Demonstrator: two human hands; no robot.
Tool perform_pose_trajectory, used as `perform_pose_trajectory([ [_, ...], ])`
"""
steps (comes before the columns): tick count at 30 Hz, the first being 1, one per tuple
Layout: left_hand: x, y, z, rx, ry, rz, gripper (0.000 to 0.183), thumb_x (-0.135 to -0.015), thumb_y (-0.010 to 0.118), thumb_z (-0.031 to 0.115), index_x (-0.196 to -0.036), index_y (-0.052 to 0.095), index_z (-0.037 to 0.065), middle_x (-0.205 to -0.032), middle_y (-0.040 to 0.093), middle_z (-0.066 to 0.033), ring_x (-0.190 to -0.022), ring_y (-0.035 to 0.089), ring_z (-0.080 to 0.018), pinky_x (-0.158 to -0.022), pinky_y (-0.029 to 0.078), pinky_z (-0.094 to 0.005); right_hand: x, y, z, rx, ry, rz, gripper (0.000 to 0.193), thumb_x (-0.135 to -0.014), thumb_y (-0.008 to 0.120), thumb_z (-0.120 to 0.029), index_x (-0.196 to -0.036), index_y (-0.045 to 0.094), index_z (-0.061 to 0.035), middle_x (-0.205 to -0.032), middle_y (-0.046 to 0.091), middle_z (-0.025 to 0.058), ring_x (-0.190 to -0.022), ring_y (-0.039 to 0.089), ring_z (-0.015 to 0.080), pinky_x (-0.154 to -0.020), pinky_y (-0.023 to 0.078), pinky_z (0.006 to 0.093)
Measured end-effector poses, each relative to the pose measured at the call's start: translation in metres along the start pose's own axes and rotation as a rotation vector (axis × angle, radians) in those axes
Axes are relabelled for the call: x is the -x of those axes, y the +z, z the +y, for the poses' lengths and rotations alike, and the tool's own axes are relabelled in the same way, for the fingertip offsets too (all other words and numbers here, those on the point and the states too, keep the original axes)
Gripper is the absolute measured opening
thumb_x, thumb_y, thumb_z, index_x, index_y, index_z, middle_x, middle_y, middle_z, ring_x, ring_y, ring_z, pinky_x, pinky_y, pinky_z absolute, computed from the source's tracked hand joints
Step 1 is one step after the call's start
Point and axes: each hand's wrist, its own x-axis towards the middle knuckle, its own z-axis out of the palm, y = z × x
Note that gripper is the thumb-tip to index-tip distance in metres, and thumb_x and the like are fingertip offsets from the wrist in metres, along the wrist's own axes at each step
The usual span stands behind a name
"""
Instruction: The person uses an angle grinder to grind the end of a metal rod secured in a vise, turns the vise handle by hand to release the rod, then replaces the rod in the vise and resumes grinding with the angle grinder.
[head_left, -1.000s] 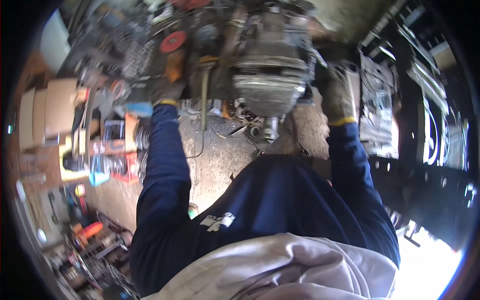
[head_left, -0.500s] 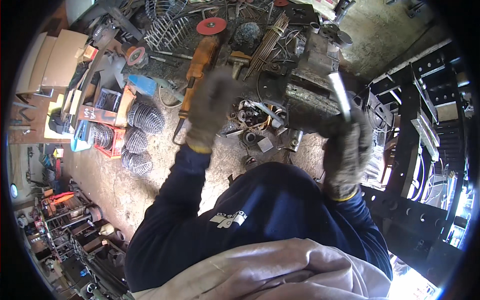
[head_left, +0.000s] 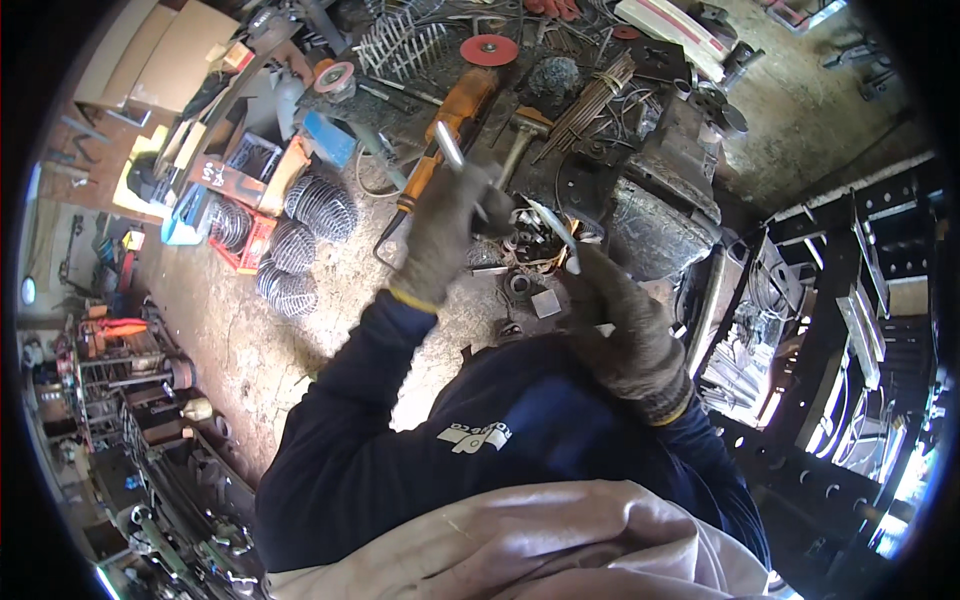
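Observation:
My left hand (head_left: 445, 220), in a dirty work glove, is closed round a short shiny metal rod (head_left: 449, 145) whose upper end sticks out above the fingers. My right hand (head_left: 630, 335), gloved the same way, reaches inward over the front of the bench. Its fingertips are at the lower end of a slim pale bar (head_left: 550, 220), which lies slanted over a container of small metal parts (head_left: 530, 245). Shadow hides most of the right fingers, so their grip on the bar is unclear. A hammer (head_left: 520, 140) lies just beyond my left hand.
An orange angle grinder (head_left: 465, 100) with a red disc (head_left: 489, 50) lies left of the hammer. A bundle of thin rods (head_left: 595, 100) and a heavy vise (head_left: 660, 225) are to the right. Coiled wire cages (head_left: 320, 207) stand on the floor at left, by a red crate (head_left: 258, 243).
The shiny rod has passed from my right hand to my left. My right hand has come down and inward to the pale bar. The whole view has shifted slightly.

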Motion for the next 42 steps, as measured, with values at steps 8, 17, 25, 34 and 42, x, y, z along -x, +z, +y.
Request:
perform_pose_trajectory([
  [8,-0.135,-0.167,-0.014,-1.227,-0.055,0.261,0.06,-0.094,0.057,0.056,-0.114,0.066,0.0,-0.1,0.071,-0.0197,-0.099,0.069,-0.0349,-0.089,0.052,-0.045,0.068,-0.037,0.053,-0.353,0.191,0.134,0.045,-0.101,0.065,-0.019,-0.139,0.053,0.0027,-0.104,0.07,0.0129,-0.09,0.067,0.0178,-0.083,0.055,0.0337],
  [17,-0.212,-0.176,-0.009,-1.649,-0.249,0.057,0.058,-0.096,0.051,0.053,-0.128,0.066,0.007,-0.128,0.065,-0.0245,-0.12,0.062,-0.0431,-0.102,0.048,-0.0501,0.096,0.002,0.11,-0.479,0.508,0.549,0.05,-0.098,0.071,-0.028,-0.136,0.057,0.0013,-0.098,0.07,0.0118,-0.075,0.065,0.0159,-0.064,0.053,0.0293],
  [25,-0.27,-0.164,0.008,-1.763,-0.14,0.038,0.045,-0.098,0.055,0.043,-0.123,0.07,0.008,-0.126,0.068,-0.0211,-0.118,0.064,-0.04,-0.1,0.052,-0.051,0.082,0.055,0.162,-0.102,0.768,0.908,0.048,-0.104,0.061,-0.033,-0.136,0.056,0.002,-0.125,0.064,0.0124,-0.115,0.059,0.019,-0.094,0.049,0.0326],
  [34,-0.328,-0.172,-0.013,-1.782,-0.012,-0.125,0.047,-0.096,0.054,0.045,-0.122,0.069,0.009,-0.129,0.065,-0.0218,-0.121,0.061,-0.0411,-0.103,0.049,-0.051,0.129,0.1,0.265,0.129,0.706,0.549,0.041,-0.094,0.063,-0.001,-0.135,0.056,-0.0011,-0.125,0.067,0.0121,-0.113,0.066,0.0221,-0.094,0.056,0.0338],
  [42,-0.276,-0.243,0.036,-0.827,-0.039,0.089,0.042,-0.092,0.064,0.042,-0.105,0.07,0.003,-0.085,0.072,-0.0076,-0.068,0.065,-0.0173,-0.064,0.052,-0.0321,0.078,0.114,0.233,0.038,0.799,0.396,0.044,-0.093,0.066,-0.005,-0.135,0.057,-0.0033,-0.128,0.066,0.012,-0.115,0.065,0.0219,-0.096,0.054,0.0343],
])
